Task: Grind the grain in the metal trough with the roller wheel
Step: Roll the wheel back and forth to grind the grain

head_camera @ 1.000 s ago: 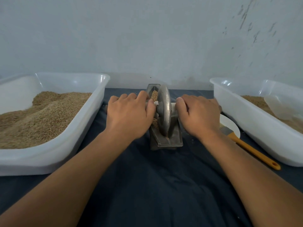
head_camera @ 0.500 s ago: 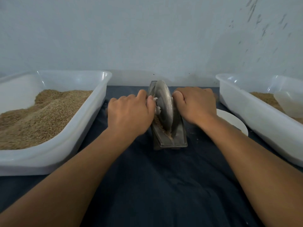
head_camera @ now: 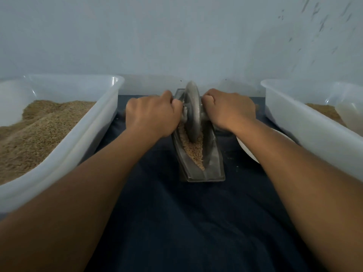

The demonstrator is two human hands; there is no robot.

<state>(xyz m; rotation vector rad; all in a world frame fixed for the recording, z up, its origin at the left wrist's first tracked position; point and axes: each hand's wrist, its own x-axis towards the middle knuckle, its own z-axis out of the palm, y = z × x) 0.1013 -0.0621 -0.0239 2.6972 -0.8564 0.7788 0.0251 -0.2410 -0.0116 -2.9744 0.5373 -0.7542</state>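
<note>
While the grinding is under way, the scene is recorded as follows.

Trough: a long grey metal trough (head_camera: 213, 163) is laid on the dark blue cloth (head_camera: 176, 222), between the two tubs, its length running away from the person.

Wheel: a grey metal roller wheel (head_camera: 192, 112) is stood upright in the groove, toward the far half of the trough.

Left hand: the left hand (head_camera: 152, 114) is closed around the axle handle on the left side of the wheel.

Right hand: the right hand (head_camera: 229, 110) is closed around the handle on the right side; the handle itself is mostly hidden.

Grain: pale brown grain (head_camera: 194, 152) is seen in the near half of the groove, just before the wheel. Many kernels look whole or only coarsely broken.

Progress: the work is judged to be in the middle. More passes over the near half are judged to be needed before a fine meal is got.

Surroundings: a white plastic tub with brown grain (head_camera: 59, 134) is placed on the left, a second white plastic tub (head_camera: 314, 124) on the right, and a white plate (head_camera: 247, 148) is partly covered by the right forearm.
</note>
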